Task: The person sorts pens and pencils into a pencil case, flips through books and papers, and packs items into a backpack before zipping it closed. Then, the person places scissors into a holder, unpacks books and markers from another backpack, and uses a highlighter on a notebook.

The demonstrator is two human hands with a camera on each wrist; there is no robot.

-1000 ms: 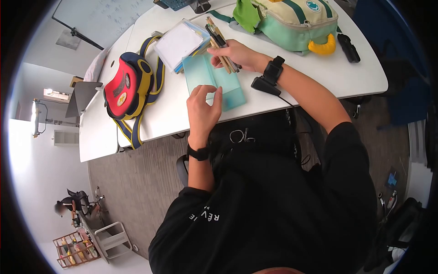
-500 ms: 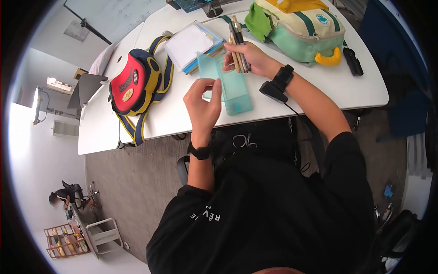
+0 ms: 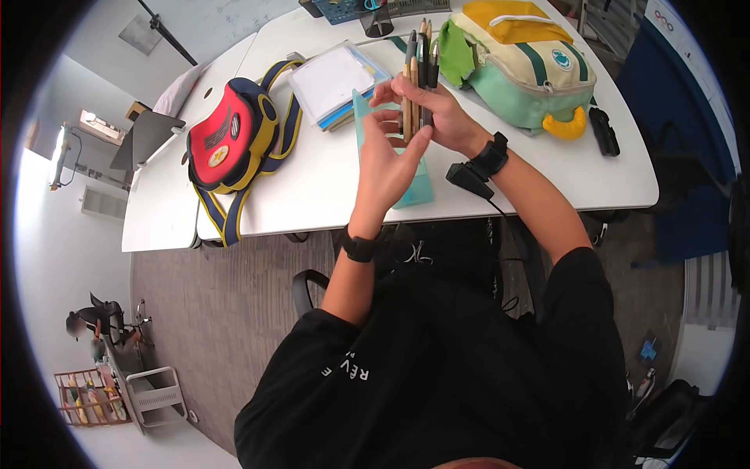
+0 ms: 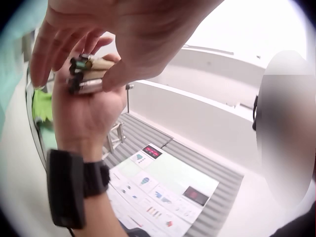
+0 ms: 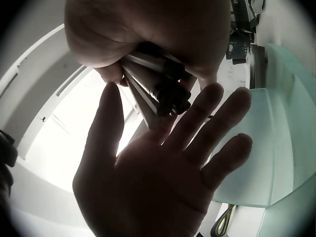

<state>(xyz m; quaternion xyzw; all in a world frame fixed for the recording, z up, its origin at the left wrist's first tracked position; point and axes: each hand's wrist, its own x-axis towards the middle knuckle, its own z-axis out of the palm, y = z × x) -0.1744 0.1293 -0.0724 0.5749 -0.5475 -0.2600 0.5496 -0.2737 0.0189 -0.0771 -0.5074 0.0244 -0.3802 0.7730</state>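
The right hand point(image 3: 447, 116) holds a bundle of pens and pencils point(image 3: 414, 74) upright above the table. Close against its lower end is the left hand point(image 3: 384, 168), palm toward the bundle, fingers spread and thumb out. In the right wrist view the left hand point(image 5: 153, 182) lies open under the pens' ends point(image 5: 165, 94). The left wrist view has the left thumb by the pen ends point(image 4: 89, 74), at the right hand's point(image 4: 86, 113) palm; contact is hard to tell. A translucent teal case point(image 3: 418, 190) lies below, partly hidden by the hands.
On the white table point(image 3: 297, 187) are a red and navy bag point(image 3: 226, 141) at left, stacked papers and folders point(image 3: 336, 78), a green and cream backpack point(image 3: 516, 86), a black object point(image 3: 604, 131) at right, and a mesh pen holder point(image 3: 376, 22) at the back.
The left hand has moved up and right to the pens, its fingers now more extended. The right hand has brought the bundle slightly right, more upright. The view has shifted a little.
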